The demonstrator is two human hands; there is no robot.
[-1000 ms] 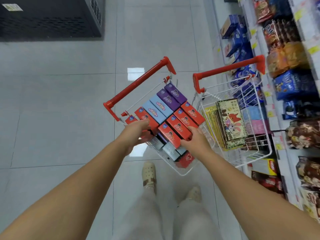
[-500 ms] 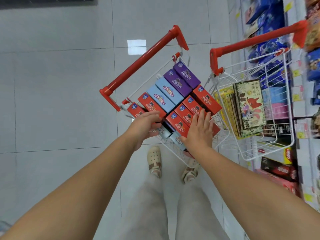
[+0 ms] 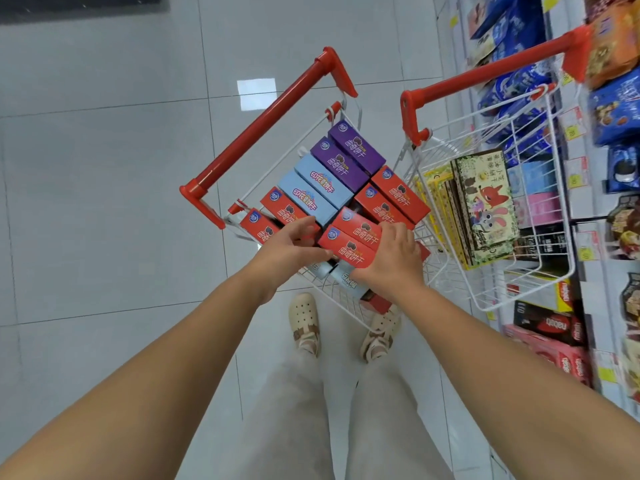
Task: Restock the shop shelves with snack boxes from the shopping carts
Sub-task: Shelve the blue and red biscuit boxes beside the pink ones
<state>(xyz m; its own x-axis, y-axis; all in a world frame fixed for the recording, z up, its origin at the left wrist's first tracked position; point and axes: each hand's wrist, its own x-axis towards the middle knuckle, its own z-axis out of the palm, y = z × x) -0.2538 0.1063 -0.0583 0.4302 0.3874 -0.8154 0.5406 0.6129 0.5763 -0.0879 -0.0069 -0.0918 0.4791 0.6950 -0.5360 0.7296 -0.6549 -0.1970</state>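
Hands (image 3: 289,251) (image 3: 394,259) at ends of red boxes (image 3: 351,242)

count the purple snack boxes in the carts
2, side by side in the top layer: purple box at the row's far end, second purple box beside it. More may hide below.

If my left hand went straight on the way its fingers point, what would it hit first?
The nearest red box: the left hand's fingertips seem to touch its end, though depth is unclear.

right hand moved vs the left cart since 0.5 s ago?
Yes. The right hand drew back off the tops of the red boxes, away from the red handle of the left cart, now gripping their near end.
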